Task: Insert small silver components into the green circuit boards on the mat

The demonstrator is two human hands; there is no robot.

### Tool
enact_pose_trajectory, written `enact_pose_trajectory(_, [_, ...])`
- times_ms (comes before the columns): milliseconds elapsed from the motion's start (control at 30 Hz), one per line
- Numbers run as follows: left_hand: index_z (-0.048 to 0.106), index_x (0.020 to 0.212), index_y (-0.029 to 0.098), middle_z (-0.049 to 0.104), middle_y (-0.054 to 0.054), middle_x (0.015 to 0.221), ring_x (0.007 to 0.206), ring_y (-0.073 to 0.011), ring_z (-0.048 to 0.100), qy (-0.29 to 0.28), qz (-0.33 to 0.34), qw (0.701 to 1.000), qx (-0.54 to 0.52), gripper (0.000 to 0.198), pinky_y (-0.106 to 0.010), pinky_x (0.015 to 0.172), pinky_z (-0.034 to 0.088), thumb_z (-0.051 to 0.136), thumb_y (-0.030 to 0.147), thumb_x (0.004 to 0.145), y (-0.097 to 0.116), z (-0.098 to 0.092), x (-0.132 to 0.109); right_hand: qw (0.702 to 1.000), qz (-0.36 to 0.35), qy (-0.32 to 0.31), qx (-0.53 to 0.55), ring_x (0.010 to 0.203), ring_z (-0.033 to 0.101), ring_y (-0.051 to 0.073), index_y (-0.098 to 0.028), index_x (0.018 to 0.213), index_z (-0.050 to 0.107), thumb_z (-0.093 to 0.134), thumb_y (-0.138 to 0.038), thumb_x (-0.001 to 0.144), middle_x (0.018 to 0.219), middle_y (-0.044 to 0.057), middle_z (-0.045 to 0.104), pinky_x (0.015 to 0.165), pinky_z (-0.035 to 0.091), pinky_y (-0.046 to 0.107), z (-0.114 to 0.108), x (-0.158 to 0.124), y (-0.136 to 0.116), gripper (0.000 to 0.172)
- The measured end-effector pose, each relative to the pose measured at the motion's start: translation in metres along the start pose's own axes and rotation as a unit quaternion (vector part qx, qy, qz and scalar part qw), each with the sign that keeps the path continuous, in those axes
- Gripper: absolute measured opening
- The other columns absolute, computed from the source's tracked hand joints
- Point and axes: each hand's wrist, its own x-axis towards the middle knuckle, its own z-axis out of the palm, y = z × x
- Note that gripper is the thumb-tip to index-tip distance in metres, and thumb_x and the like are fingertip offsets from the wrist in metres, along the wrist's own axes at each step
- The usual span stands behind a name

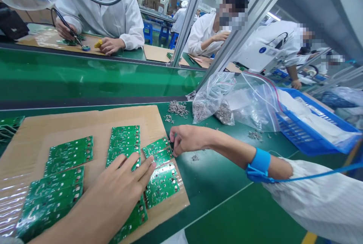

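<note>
My left hand (pixel 124 183) lies palm down over the middle circuit boards (pixel 124 138), fingers stretched out. Its fingertips reach the near edge of a smaller green circuit board (pixel 157 149) on the right. At that board's right edge, my right hand (pixel 184 138) pinches a small black part (pixel 171 145), mostly hidden by the fingers. Just below lies another green circuit board (pixel 163 184) with small metal parts on it. More boards (pixel 69 155) stand in rows on the left of the cardboard sheet (pixel 96 123). A blue wrist strap (pixel 259 164) circles my right wrist.
Loose metal pins (pixel 178 108) are heaped behind my right hand, beside clear plastic bags (pixel 212 100) of small parts. A blue basket (pixel 317 123) stands at the right. Across the green divider (pixel 99 79), a person (pixel 99 13) holds a soldering iron (pixel 68 27). A metal post (pixel 235 40) slants upward.
</note>
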Motion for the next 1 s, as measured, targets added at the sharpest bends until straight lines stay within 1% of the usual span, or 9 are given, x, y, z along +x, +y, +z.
enact_pose_trajectory(100, [0.052,0.144,0.026,0.064,-0.003,0.139,0.115,-0.0297,0.055,-0.01,0.01,1.0,0.006,0.063,-0.04,0.081,0.04,0.065,0.015,0.083,-0.001,-0.005,0.001,0.999,-0.005,0.003,0.034,0.064,0.06,0.013,-0.02,0.096,0.054,0.075,-0.016,0.068,0.081,-0.001,0.071,0.051,0.039,0.023,0.004,-0.002,0.004,0.036])
enact_pose_trajectory(200, [0.055,0.142,0.026,0.064,-0.001,0.139,0.114,-0.0296,0.055,0.01,0.01,1.0,0.011,0.06,-0.04,0.081,0.039,0.064,0.014,0.084,-0.001,-0.007,0.0,0.995,-0.024,-0.003,0.096,0.056,0.055,0.011,-0.021,0.095,0.05,0.07,-0.014,0.071,0.076,-0.002,0.069,0.049,0.039,0.022,0.009,-0.004,0.009,0.031])
enact_pose_trajectory(300, [0.058,0.139,0.024,0.066,-0.001,0.137,0.112,-0.0298,0.055,0.034,0.009,0.999,0.016,0.056,-0.04,0.08,0.038,0.063,0.014,0.084,0.001,-0.006,-0.001,0.992,-0.028,-0.002,0.126,0.054,0.053,0.01,-0.021,0.093,0.049,0.067,-0.013,0.072,0.075,-0.003,0.067,0.049,0.04,0.022,0.012,-0.006,0.011,0.029])
enact_pose_trajectory(433, [0.059,0.138,0.023,0.068,-0.004,0.133,0.112,-0.0295,0.054,0.04,0.005,0.999,0.019,0.054,-0.04,0.081,0.037,0.064,0.014,0.085,0.002,-0.003,-0.001,0.995,-0.02,0.035,0.086,0.056,0.053,0.01,-0.021,0.09,0.051,0.069,-0.013,0.071,0.078,-0.003,0.069,0.049,0.038,0.022,0.015,-0.009,0.007,0.027])
enact_pose_trajectory(533, [0.059,0.139,0.025,0.067,-0.004,0.134,0.111,-0.029,0.054,0.031,0.001,0.999,0.013,0.054,-0.039,0.08,0.037,0.064,0.016,0.086,0.002,-0.006,-0.001,0.997,-0.016,0.057,0.05,0.058,0.054,0.011,-0.021,0.089,0.053,0.071,-0.015,0.071,0.083,-0.002,0.071,0.05,0.037,0.022,0.015,-0.01,0.005,0.026])
enact_pose_trajectory(700, [0.055,0.142,0.026,0.063,-0.005,0.14,0.114,-0.0292,0.055,-0.021,0.012,1.0,0.012,0.057,-0.038,0.079,0.038,0.065,0.015,0.086,-0.001,-0.019,0.001,0.997,-0.002,0.075,0.006,0.062,0.058,0.013,-0.021,0.091,0.054,0.074,-0.017,0.072,0.086,-0.001,0.073,0.05,0.037,0.024,0.016,-0.011,-0.001,0.028])
enact_pose_trajectory(833, [0.051,0.146,0.025,0.06,-0.004,0.143,0.113,-0.0298,0.055,-0.05,0.013,0.998,0.036,0.06,-0.039,0.077,0.039,0.06,0.01,0.088,0.0,-0.03,0.003,0.994,0.007,0.096,-0.042,0.068,0.063,0.016,-0.021,0.097,0.057,0.073,-0.015,0.072,0.088,0.001,0.074,0.051,0.037,0.025,0.018,-0.015,-0.007,0.03])
enact_pose_trajectory(900, [0.051,0.145,0.024,0.058,-0.002,0.146,0.114,-0.0306,0.055,-0.056,0.018,0.997,0.045,0.06,-0.04,0.077,0.039,0.058,0.009,0.087,0.0,-0.033,0.003,0.993,0.002,0.102,-0.055,0.072,0.066,0.017,-0.02,0.1,0.058,0.072,-0.015,0.073,0.09,0.002,0.074,0.052,0.038,0.025,0.019,-0.016,-0.008,0.032])
enact_pose_trajectory(1000, [0.054,0.143,0.023,0.058,-0.001,0.145,0.114,-0.03,0.055,-0.043,0.027,0.997,0.049,0.058,-0.041,0.077,0.04,0.057,0.007,0.087,0.0,-0.032,0.002,0.99,-0.019,0.119,-0.071,0.076,0.068,0.019,-0.019,0.101,0.059,0.07,-0.014,0.073,0.091,0.003,0.075,0.054,0.039,0.025,0.023,-0.018,-0.007,0.031])
